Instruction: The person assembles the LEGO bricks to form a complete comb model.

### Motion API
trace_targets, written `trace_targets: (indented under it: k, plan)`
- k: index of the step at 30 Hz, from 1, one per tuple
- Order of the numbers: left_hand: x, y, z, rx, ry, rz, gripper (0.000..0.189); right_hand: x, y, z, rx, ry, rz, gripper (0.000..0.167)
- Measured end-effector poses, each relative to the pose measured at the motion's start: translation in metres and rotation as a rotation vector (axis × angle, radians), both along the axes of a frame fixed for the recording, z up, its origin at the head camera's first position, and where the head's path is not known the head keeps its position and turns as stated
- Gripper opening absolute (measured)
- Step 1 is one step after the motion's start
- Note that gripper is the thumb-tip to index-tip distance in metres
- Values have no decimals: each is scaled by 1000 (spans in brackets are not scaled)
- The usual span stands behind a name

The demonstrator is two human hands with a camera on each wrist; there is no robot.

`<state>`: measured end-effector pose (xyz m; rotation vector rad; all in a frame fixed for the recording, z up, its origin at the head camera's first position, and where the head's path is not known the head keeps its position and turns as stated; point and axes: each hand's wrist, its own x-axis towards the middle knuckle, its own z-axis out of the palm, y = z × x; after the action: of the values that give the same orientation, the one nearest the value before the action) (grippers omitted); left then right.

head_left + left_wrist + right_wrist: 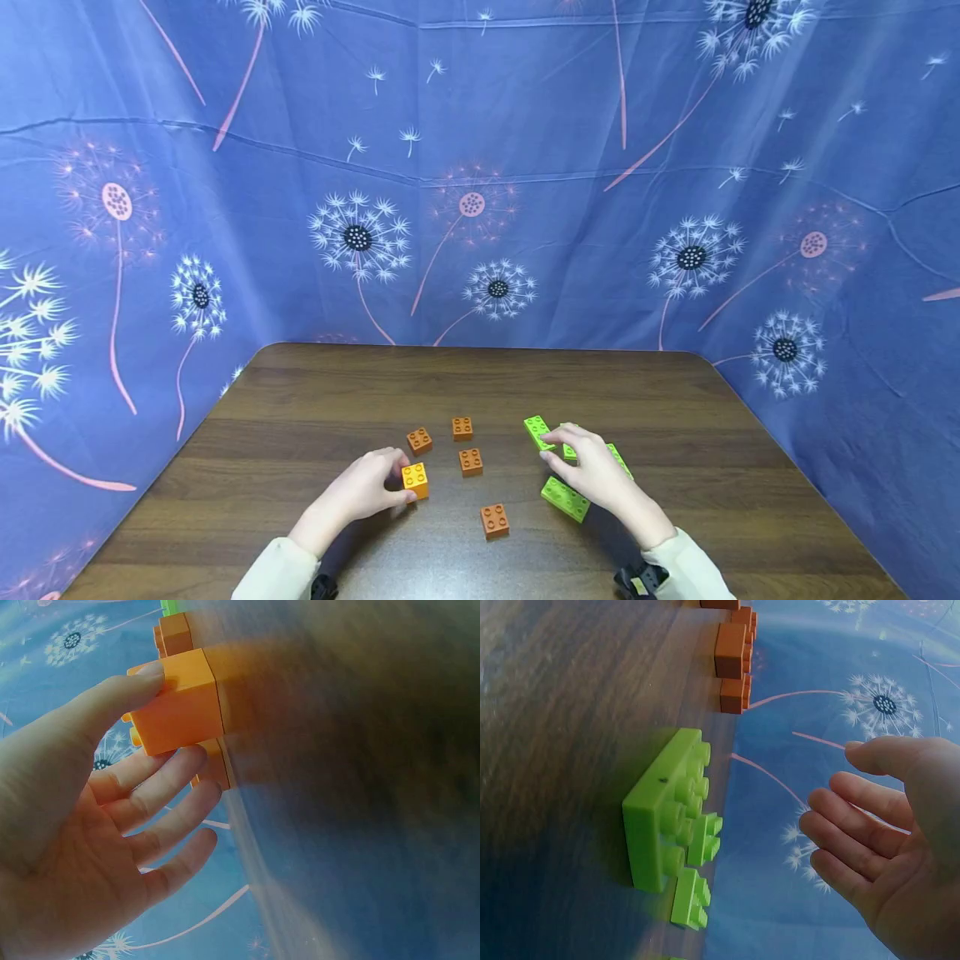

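Between its thumb and fingertips my left hand (pixel 365 486) holds a yellow-orange toy building brick (pixel 415 481) with studs on top. In the left wrist view the thumb lies on one side of that brick (pixel 180 705) and fingertips are at the opposite side. My right hand (pixel 595 472) hovers above a group of green bricks, its fingers relaxed and holding nothing. Nearest its wrist is a large green brick (pixel 566 499). A long green brick (pixel 536 431) lies beyond the fingertips. Another green brick (pixel 569 452) is partly hidden by the hand.
Several brown-orange bricks stand in the middle: one brick (pixel 419 441) behind the left hand, a far one (pixel 462 428), one nearer (pixel 471 462) and a front one (pixel 495 521). The wooden table (pixel 315 392) meets a blue dandelion-print cloth (pixel 585 233) behind.
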<state>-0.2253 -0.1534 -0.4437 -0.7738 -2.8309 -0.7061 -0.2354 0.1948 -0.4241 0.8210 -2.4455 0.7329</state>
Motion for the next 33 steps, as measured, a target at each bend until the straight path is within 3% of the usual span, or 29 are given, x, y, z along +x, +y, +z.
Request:
trace_targets:
  k: [4, 8, 13, 18, 25, 33]
  plan:
    - [0, 0, -1, -5, -1, -2, 28, 1, -3, -2, 6, -46, 33, 17]
    - [-1, 0, -3, 14, -53, -16, 28, 4, -7, -3, 33, -128, 34, 19]
    - [-1, -1, -4, 40, -84, -35, 28, 7, -14, -6, 85, -149, 52, 22]
    - [-2, -1, -5, 61, -77, -48, 28, 11, -22, -7, 103, -211, 121, 24]
    - [-2, -1, -3, 69, -71, -59, 29, 11, -32, -11, 138, -187, 222, 23]
    - [-2, -1, -2, 75, -79, -51, 29, 11, -39, -14, 165, -309, 304, 31]
